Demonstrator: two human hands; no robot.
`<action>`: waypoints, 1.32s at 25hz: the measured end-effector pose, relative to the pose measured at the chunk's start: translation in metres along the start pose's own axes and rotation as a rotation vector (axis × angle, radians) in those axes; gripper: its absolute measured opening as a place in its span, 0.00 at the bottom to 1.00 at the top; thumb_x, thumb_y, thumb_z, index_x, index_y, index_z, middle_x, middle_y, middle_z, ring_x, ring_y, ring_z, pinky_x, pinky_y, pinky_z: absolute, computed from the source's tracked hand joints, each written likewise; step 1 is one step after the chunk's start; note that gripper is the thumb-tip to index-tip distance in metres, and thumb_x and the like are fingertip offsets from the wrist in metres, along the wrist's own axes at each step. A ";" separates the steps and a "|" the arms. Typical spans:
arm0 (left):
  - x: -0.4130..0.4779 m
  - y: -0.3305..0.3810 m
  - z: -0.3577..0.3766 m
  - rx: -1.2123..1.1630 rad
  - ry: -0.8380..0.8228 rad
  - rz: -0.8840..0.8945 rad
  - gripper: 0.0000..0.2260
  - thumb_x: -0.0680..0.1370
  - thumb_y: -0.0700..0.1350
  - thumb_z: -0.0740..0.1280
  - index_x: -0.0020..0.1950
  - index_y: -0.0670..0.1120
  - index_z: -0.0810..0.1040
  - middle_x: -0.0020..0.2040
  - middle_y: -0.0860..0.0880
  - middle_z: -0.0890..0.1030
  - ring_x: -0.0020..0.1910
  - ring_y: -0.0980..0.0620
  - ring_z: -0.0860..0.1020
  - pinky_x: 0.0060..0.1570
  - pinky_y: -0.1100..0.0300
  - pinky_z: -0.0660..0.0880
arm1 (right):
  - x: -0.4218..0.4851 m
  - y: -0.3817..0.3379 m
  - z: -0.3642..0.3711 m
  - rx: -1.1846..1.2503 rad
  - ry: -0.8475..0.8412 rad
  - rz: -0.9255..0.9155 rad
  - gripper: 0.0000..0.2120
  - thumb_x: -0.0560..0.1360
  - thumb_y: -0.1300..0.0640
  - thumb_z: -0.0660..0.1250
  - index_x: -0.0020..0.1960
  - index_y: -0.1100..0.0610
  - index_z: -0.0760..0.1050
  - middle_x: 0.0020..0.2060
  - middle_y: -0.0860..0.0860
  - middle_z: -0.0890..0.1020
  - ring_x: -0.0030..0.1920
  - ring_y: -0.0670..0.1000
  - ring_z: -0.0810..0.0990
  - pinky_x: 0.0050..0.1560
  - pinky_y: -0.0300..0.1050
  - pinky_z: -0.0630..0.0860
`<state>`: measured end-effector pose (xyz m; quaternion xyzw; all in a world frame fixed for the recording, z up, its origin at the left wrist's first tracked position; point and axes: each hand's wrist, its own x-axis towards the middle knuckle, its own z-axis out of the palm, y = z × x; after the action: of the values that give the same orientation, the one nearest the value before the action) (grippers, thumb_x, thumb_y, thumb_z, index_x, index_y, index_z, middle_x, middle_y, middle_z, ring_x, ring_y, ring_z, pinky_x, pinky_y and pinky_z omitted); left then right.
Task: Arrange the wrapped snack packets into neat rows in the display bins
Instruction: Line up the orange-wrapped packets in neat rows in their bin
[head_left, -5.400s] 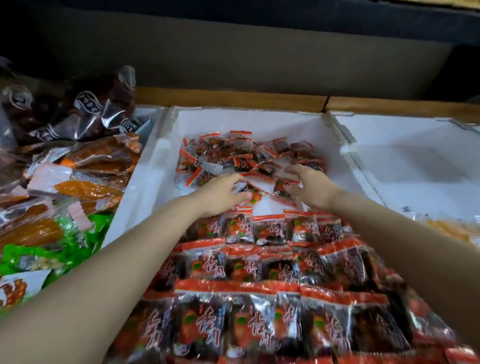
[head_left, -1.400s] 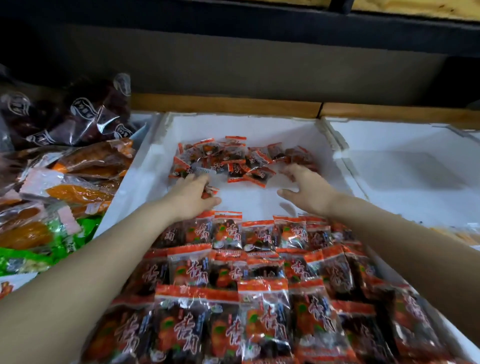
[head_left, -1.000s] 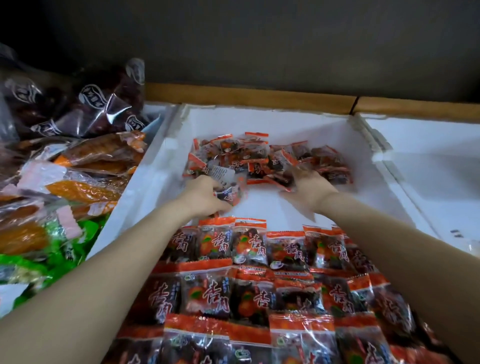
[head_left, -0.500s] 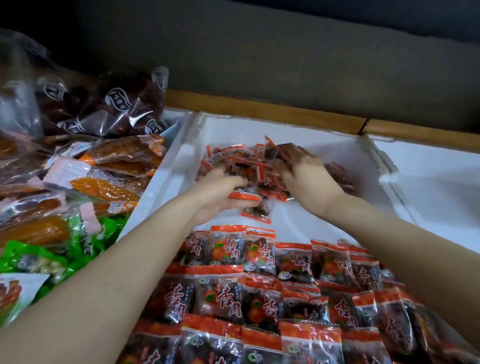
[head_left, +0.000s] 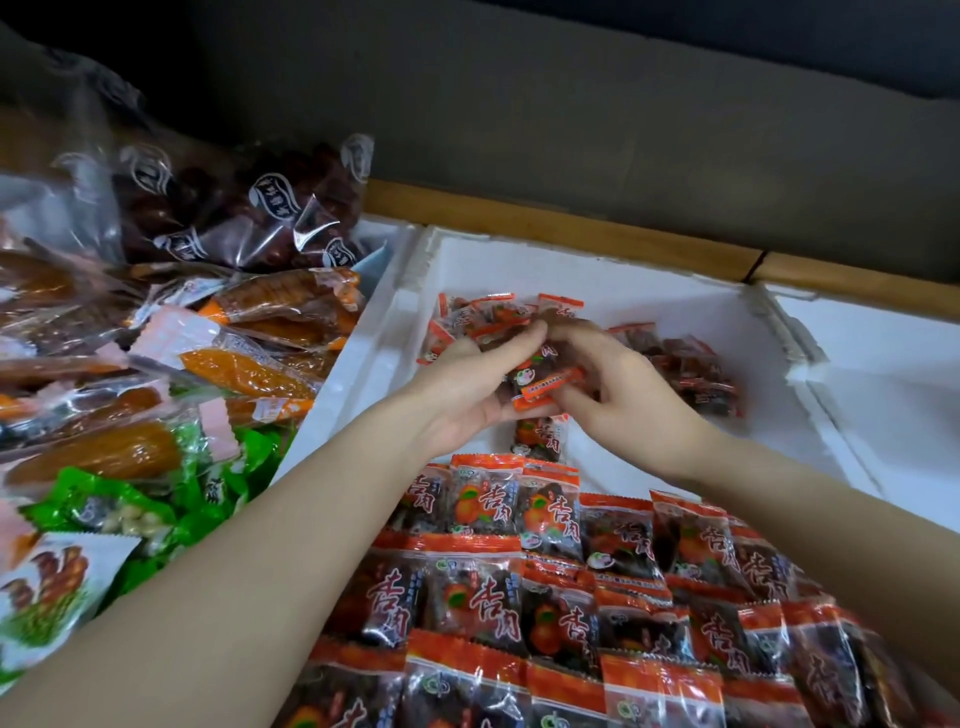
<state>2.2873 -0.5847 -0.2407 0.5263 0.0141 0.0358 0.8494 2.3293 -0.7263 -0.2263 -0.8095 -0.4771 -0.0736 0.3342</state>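
Observation:
Small red-and-dark snack packets fill the near half of a white foam bin (head_left: 691, 306) in neat overlapping rows (head_left: 550, 571). A loose heap of the same packets (head_left: 680, 364) lies at the bin's far end. My left hand (head_left: 467, 389) and my right hand (head_left: 618, 389) meet above the bare gap, holding a small bunch of packets (head_left: 540, 374) between them. Left fingers lie under and behind the bunch; right fingers curl over it. One packet (head_left: 540, 439) hangs or lies just below the hands.
Left of the bin, mixed snacks are piled: orange dried-fruit packs (head_left: 244, 374), dark wrapped dates (head_left: 249, 208), green packets (head_left: 104, 509). Another white foam bin (head_left: 883, 395) stands to the right. A wooden rail (head_left: 571, 228) and a dark wall run behind.
Both hands reached into the far heap, gathered several packets, and have now drawn together over the gap holding them. The view has shifted right and tilted.

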 end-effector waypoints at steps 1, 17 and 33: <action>0.000 -0.001 0.000 -0.001 -0.004 0.011 0.04 0.79 0.42 0.65 0.51 0.45 0.78 0.47 0.43 0.84 0.43 0.47 0.84 0.40 0.51 0.82 | -0.001 -0.001 -0.003 0.103 -0.015 0.025 0.29 0.70 0.73 0.60 0.68 0.53 0.67 0.64 0.49 0.74 0.64 0.44 0.72 0.67 0.39 0.66; 0.002 0.001 -0.011 0.203 0.201 0.001 0.07 0.75 0.40 0.71 0.50 0.48 0.77 0.48 0.45 0.83 0.42 0.49 0.83 0.38 0.52 0.83 | 0.024 0.058 0.023 -0.264 -0.418 0.503 0.33 0.68 0.49 0.75 0.68 0.57 0.67 0.65 0.52 0.74 0.64 0.53 0.72 0.60 0.41 0.68; -0.016 0.011 0.030 0.631 0.160 0.143 0.07 0.75 0.41 0.72 0.50 0.51 0.78 0.49 0.47 0.83 0.40 0.54 0.82 0.31 0.61 0.80 | -0.066 0.011 -0.081 0.069 0.341 0.621 0.07 0.72 0.57 0.71 0.45 0.56 0.73 0.34 0.48 0.78 0.35 0.47 0.78 0.38 0.37 0.76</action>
<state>2.2724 -0.6079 -0.2177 0.7587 0.0542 0.1303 0.6360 2.3193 -0.8265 -0.1982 -0.8802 -0.1479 -0.0864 0.4426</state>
